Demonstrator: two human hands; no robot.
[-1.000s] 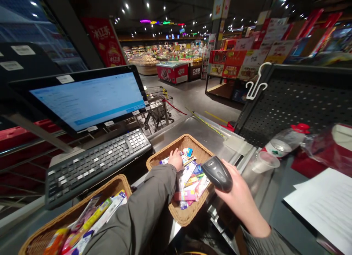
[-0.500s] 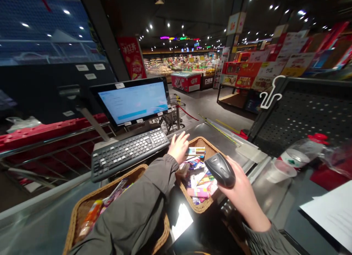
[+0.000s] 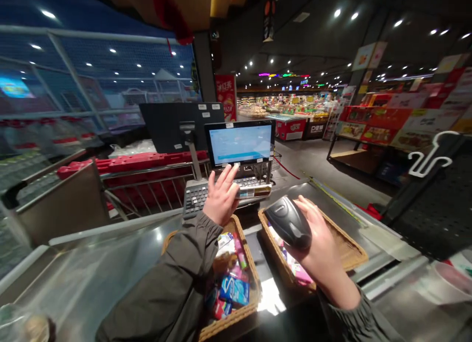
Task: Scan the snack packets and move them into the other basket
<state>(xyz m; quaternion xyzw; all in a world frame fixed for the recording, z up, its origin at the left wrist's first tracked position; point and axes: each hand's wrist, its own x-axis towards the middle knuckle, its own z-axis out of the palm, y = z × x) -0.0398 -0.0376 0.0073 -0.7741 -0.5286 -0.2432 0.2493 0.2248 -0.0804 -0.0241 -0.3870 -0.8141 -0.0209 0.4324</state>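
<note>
My left hand [image 3: 223, 197] is raised above the near edge of the keyboard [image 3: 197, 197], closed on a slim flat box [image 3: 253, 191] with a pale and brown label, which sticks out to the right. My right hand [image 3: 322, 239] grips a black barcode scanner [image 3: 289, 223], its head pointing up and left towards the box. Below my left forearm stands a wicker basket [image 3: 254, 278] holding small packaged goods, among them a blue packet [image 3: 235, 289]. Under the scanner is a second wicker basket [image 3: 342, 239], its colourful packets partly hidden by my right hand.
A lit monitor [image 3: 239, 144] stands behind the keyboard, with a dark second screen [image 3: 165, 128] seen from behind. Metal counter [image 3: 106, 263] stretches left. On the right are a white hanger [image 3: 429, 155] and a plastic cup [image 3: 448, 278].
The view has swung left. My left hand, with the slim box, has moved from over the right basket to over the keyboard's edge. The scanner stays in my right hand above the right basket.
</note>
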